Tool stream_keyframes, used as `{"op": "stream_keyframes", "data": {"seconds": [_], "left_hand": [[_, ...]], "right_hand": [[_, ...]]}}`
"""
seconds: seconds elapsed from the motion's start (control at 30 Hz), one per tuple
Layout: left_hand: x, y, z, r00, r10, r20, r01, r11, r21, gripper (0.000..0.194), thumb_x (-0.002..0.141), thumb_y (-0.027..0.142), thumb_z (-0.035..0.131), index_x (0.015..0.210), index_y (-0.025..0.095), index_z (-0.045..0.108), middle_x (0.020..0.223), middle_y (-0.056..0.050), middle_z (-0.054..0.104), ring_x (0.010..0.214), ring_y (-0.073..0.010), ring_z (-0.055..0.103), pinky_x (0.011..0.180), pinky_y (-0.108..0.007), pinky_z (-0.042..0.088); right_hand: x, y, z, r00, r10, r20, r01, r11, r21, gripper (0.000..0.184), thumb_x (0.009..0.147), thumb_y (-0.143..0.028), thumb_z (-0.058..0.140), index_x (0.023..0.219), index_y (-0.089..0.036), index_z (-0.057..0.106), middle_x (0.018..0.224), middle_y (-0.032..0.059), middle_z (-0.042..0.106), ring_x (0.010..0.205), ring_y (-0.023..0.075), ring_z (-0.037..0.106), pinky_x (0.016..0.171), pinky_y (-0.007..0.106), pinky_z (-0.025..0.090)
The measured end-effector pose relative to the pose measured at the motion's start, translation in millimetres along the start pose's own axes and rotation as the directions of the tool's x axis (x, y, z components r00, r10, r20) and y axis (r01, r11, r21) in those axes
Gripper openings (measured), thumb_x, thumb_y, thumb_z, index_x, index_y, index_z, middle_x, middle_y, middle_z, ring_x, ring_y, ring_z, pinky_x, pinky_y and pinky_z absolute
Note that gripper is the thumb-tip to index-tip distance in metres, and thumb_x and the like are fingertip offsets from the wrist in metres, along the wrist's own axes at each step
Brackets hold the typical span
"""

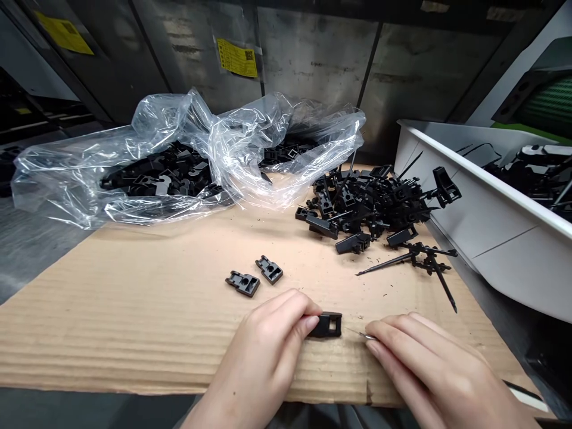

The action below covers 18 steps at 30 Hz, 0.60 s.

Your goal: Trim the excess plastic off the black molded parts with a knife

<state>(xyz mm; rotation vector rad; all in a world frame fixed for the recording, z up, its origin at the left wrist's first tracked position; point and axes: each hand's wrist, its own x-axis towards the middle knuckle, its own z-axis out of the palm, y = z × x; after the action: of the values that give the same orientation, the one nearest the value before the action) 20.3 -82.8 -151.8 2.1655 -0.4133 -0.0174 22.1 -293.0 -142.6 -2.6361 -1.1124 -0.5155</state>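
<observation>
Pinching a black plastic clip (325, 325) on the cardboard sheet (134, 322) at lower centre, the left hand (263, 351) is steadying it well, while the right hand (429, 363), curled closed on a fine metal point (360, 335), is holding that tip low and just beside it for good control.

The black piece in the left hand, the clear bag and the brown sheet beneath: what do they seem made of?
The black piece looks like moulded plastic: matte, with crisp formed edges and a slot, though looks alone can't confirm it. The clear bag looks like thin plastic film, glossy and crinkled. The brown sheet looks like corrugated cardboard, its ridges showing, with no coating visible.
</observation>
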Motion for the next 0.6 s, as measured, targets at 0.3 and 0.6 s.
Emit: {"op": "stream_keyframes", "data": {"seconds": [0.3, 0.6], "left_hand": [[4, 3, -3.2, 1.000, -0.020, 0.012, 0.019, 0.999, 0.031, 0.018, 0.086, 0.018, 0.036, 0.076, 0.013, 0.049, 0.075, 0.001, 0.052, 0.071, -0.0082, 0.048, 0.065, -0.018, 0.034], [1, 2, -3.2, 0.999, 0.031, 0.022, -0.031, 0.999, 0.028, 0.017, 0.086, 0.017, 0.035, 0.078, 0.014, 0.049, 0.076, 0.001, 0.051, 0.072, -0.0079, 0.047, 0.065, -0.018, 0.034]], "right_hand": [[2, -4, 6, 0.993, -0.087, 0.083, 0.091, 0.995, -0.051, 0.022, 0.082, -0.014, 0.039, 0.099, -0.013, 0.052, 0.079, 0.0041, 0.050, 0.069, 0.0123, 0.044, 0.055, 0.023, 0.039], [16, -3, 5, 0.970, -0.224, -0.089, 0.212, 0.969, -0.127, 0.033, 0.084, -0.012, 0.030, 0.094, -0.005, 0.061, 0.078, 0.0107, 0.053, 0.073, 0.0166, 0.046, 0.057, 0.027, 0.039]]}}
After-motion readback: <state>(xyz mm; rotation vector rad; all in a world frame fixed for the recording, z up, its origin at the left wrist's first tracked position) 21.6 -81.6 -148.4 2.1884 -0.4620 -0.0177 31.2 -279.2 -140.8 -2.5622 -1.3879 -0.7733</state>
